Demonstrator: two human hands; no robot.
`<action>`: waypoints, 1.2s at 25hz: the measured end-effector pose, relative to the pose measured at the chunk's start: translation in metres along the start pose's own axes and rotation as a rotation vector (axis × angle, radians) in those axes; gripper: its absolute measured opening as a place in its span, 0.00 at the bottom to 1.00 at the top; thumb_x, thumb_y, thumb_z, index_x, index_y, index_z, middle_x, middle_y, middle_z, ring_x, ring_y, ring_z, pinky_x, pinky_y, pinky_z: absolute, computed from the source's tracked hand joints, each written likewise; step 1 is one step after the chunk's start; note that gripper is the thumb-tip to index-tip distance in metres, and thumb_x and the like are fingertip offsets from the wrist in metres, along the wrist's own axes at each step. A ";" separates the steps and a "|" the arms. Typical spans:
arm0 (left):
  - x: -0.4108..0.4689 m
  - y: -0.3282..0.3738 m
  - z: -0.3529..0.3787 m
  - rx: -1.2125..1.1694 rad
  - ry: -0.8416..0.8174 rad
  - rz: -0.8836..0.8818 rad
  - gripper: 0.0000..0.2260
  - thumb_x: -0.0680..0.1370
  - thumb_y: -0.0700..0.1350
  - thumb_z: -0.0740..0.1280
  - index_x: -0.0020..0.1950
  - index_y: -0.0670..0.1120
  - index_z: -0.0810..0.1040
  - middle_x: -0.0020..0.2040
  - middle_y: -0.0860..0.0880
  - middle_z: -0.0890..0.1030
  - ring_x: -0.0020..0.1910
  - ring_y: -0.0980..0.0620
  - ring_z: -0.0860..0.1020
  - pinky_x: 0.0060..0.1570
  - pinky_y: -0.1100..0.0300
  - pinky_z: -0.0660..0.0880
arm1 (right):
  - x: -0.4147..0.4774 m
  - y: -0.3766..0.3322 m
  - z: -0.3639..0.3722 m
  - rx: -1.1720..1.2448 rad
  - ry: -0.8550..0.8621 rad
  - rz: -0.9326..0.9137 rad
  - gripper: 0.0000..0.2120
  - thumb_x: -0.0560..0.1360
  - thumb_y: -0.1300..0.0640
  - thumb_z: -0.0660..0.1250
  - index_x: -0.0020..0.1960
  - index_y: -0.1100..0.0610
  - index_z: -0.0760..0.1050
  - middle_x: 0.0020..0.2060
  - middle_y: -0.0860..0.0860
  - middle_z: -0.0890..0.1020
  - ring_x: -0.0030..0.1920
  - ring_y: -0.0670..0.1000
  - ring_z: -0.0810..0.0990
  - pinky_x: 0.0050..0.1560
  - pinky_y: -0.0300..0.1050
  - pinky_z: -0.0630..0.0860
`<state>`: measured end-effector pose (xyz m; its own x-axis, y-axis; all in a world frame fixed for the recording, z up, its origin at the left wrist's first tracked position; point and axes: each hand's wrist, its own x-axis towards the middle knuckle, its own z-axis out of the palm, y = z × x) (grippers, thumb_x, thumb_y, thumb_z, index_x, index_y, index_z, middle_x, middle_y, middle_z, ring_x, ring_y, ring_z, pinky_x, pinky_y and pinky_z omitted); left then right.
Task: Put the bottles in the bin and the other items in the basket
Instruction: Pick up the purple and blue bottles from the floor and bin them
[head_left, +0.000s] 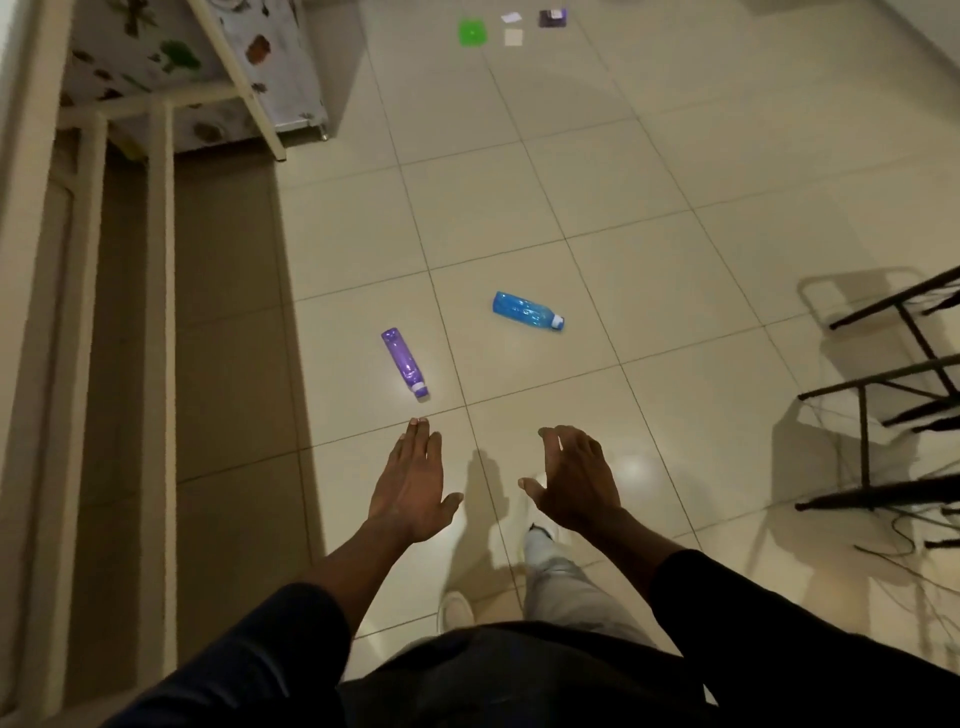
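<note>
A purple bottle (405, 364) lies on the tiled floor, its white cap pointing toward me. A blue bottle (525, 310) lies to its right, cap to the right. My left hand (413, 480) hovers flat and open just short of the purple bottle's cap, holding nothing. My right hand (574, 480) is held out beside it, fingers spread and slightly curled, empty, nearer than the blue bottle. Far off on the floor lie a green square item (472, 32), a small beige square (513, 37), a white scrap (511, 17) and a dark purple item (552, 17). No bin or basket is in view.
A cream rail frame (161, 260) and a brown strip of floor run along the left. A leaf-patterned cabinet (270, 67) stands at the back left. Black metal chair or table legs (878, 395) with loose cables stand on the right. My legs and shoe (457, 610) show below.
</note>
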<state>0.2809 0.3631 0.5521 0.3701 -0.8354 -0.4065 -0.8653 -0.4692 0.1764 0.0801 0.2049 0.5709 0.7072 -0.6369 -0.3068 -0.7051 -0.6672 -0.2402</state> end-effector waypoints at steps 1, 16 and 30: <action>0.014 0.004 -0.005 -0.004 0.000 -0.031 0.44 0.80 0.63 0.64 0.84 0.38 0.50 0.86 0.37 0.46 0.85 0.39 0.43 0.83 0.47 0.46 | 0.018 0.008 -0.005 -0.013 -0.003 -0.043 0.37 0.73 0.41 0.74 0.72 0.62 0.71 0.62 0.60 0.77 0.65 0.62 0.75 0.68 0.54 0.71; 0.201 0.030 -0.086 -0.100 0.079 -0.301 0.46 0.79 0.67 0.63 0.85 0.38 0.51 0.86 0.37 0.48 0.86 0.39 0.46 0.83 0.48 0.48 | 0.276 0.072 -0.092 -0.176 -0.069 -0.274 0.36 0.76 0.35 0.67 0.74 0.57 0.68 0.65 0.57 0.78 0.66 0.58 0.75 0.68 0.52 0.72; 0.379 -0.070 -0.124 -0.198 -0.041 -0.250 0.46 0.80 0.65 0.66 0.84 0.37 0.51 0.86 0.36 0.48 0.86 0.39 0.46 0.84 0.45 0.51 | 0.450 0.077 -0.126 -0.217 -0.186 -0.190 0.38 0.76 0.37 0.70 0.75 0.60 0.66 0.67 0.60 0.76 0.68 0.61 0.74 0.70 0.55 0.69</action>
<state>0.5241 0.0437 0.4963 0.5458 -0.6768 -0.4940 -0.6649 -0.7086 0.2363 0.3505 -0.1819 0.5305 0.7890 -0.4255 -0.4433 -0.5203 -0.8464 -0.1136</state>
